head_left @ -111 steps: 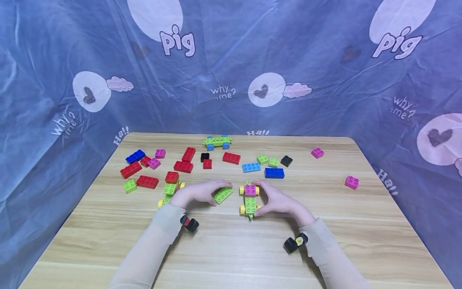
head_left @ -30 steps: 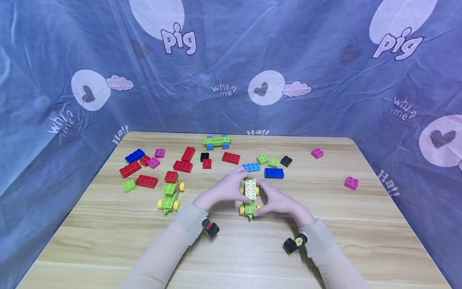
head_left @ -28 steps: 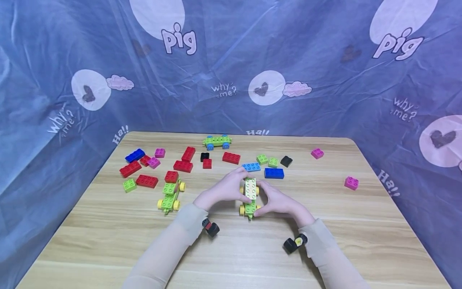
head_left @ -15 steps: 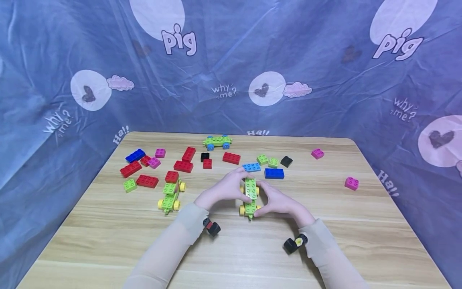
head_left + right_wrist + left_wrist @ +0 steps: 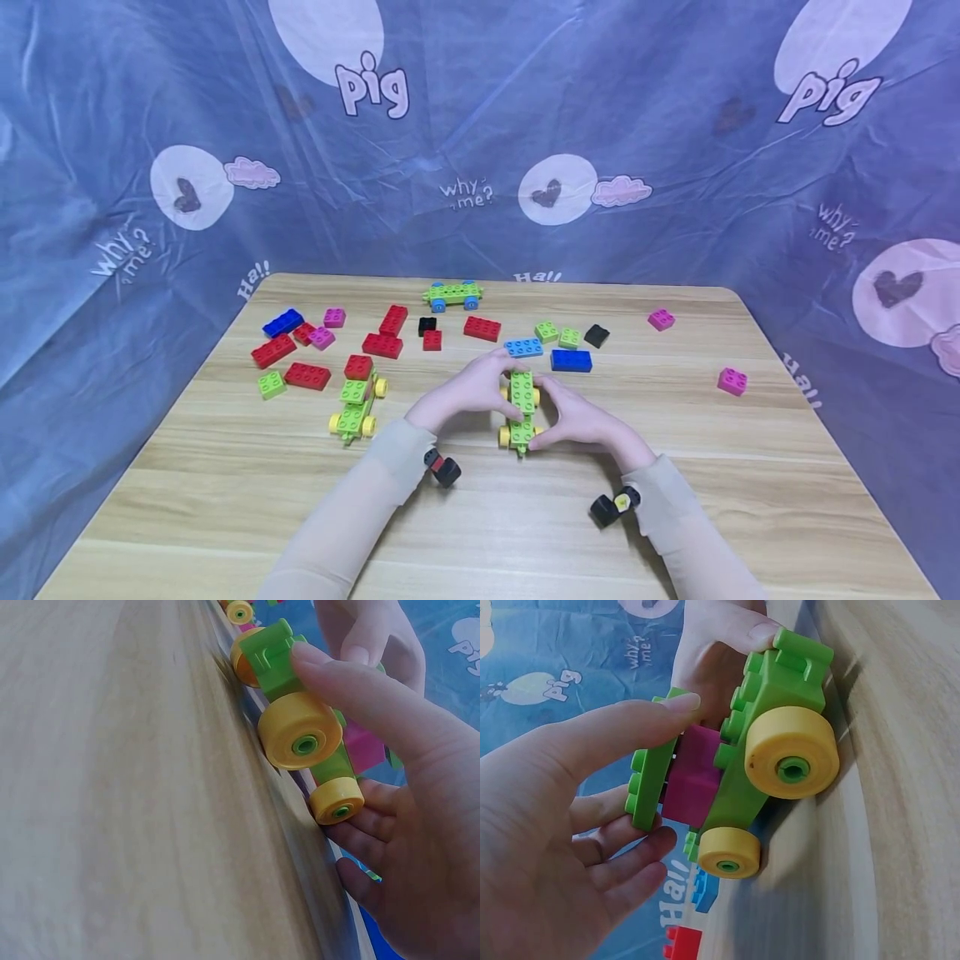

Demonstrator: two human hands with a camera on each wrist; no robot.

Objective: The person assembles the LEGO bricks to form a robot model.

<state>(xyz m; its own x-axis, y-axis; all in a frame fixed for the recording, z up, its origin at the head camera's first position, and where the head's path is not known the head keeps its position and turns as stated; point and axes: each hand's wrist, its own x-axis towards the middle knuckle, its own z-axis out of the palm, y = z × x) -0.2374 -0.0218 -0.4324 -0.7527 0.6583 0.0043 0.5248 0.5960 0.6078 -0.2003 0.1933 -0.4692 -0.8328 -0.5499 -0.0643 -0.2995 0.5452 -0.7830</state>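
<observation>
My left hand (image 5: 474, 387) pinches a long green building plate (image 5: 654, 784) between thumb and fingers. That plate lies over a magenta brick (image 5: 694, 780), which sits on the studs of a green toy car base (image 5: 521, 435). The base has yellow wheels (image 5: 791, 754) and stands on the table. From the other side my right hand (image 5: 581, 417) grips the base, thumb at its near end and fingers along its far side. In the right wrist view the left hand shows behind the car, and the plate is mostly hidden.
A second yellow-wheeled car (image 5: 352, 412), with green and red bricks on it, stands to the left. Farther back is a green base with blue wheels (image 5: 453, 294). Loose bricks lie around, including a dark blue one (image 5: 571, 361) and a magenta one (image 5: 732, 381).
Since the oldest frame, my left hand has carried the green plate rightward from the table onto the magenta brick. Over the last second both hands have stayed nearly still.
</observation>
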